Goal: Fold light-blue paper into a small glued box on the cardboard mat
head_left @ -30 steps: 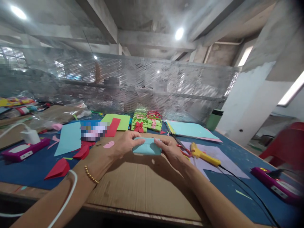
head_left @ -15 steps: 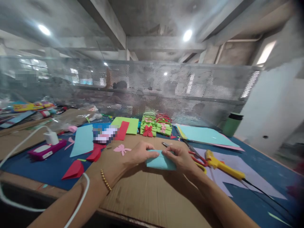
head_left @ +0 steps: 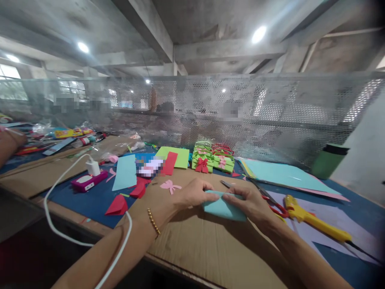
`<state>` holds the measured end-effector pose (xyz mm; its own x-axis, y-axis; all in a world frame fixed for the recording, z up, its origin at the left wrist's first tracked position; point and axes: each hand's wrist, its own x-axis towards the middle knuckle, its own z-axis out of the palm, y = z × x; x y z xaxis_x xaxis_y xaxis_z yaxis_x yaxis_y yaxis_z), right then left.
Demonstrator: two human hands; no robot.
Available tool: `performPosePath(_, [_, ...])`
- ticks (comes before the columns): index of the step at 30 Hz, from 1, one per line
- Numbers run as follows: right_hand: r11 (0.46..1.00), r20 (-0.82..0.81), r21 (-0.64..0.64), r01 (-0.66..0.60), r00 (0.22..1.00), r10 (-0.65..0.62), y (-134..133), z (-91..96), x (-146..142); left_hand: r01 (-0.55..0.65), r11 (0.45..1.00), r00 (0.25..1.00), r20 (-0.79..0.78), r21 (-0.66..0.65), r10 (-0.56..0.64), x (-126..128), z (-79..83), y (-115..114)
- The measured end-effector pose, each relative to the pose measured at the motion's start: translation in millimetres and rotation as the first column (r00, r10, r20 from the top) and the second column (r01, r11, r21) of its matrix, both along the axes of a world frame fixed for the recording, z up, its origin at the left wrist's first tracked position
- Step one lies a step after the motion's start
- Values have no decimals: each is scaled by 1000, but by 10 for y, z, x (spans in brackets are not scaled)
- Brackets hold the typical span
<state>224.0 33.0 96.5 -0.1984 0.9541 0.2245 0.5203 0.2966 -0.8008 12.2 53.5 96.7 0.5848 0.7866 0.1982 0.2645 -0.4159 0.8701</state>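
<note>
A folded light-blue paper piece (head_left: 225, 208) is held between both hands just above the brown cardboard (head_left: 192, 245). My left hand (head_left: 197, 196), with a beaded bracelet at the wrist, pinches its upper left edge between thumb and fingers. At the upper right edge my right hand (head_left: 251, 202) grips it the same way, thumb on the near face. The fingers behind the paper are partly hidden. Left of my left hand lies a pink paper bow (head_left: 170, 186). Red-handled scissors (head_left: 275, 204) lie just beyond my right hand, partly covered by it.
A yellow glue gun (head_left: 315, 220) rests on lilac paper at right. Small green paper bags (head_left: 202, 162) with bows stand at the back. Light-blue sheets (head_left: 285, 174) and a green bottle (head_left: 329, 160) are back right. A purple power strip (head_left: 89, 180) with a white cable sits left.
The view has turned left, so the scene sits further right in the picture. Both hands still hold the blue paper. Another person's arm now shows at the far left edge.
</note>
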Motion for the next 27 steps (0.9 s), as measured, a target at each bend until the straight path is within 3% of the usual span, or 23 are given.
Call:
performPosePath(3, [1000, -33, 21, 20, 999, -19, -48, 58, -26, -48, 999, 998, 38, -22, 49, -3, -4, 14])
performPosePath(9, [1000, -297, -13, -17, 955, 12, -116, 123, -52, -134, 991, 990, 40, -18, 135, -75, -11, 98])
performPosePath(13, [996, -411, -8, 91, 908, -87, -45, 93, 17, -157, 987, 976, 157, 21, 152, -104, 6, 162])
performPosePath(15, [983, -472, 8, 182, 867, -157, 13, 83, 92, -297, 954, 920, 276, 31, 277, -117, 7, 214])
performPosePath(19, [958, -545, -1, 285, 804, -240, 112, 53, 205, -578, 816, 763, 349, -10, 545, -166, 5, 316])
performPosePath(23, [966, -500, -33, 258, 832, -239, 178, -37, 158, -642, 766, 722, 358, 28, 592, -215, 17, 344])
performPosePath(27, [973, -446, -46, 227, 867, -223, 240, -115, 103, -604, 787, 776, 322, 128, 543, -236, 8, 328])
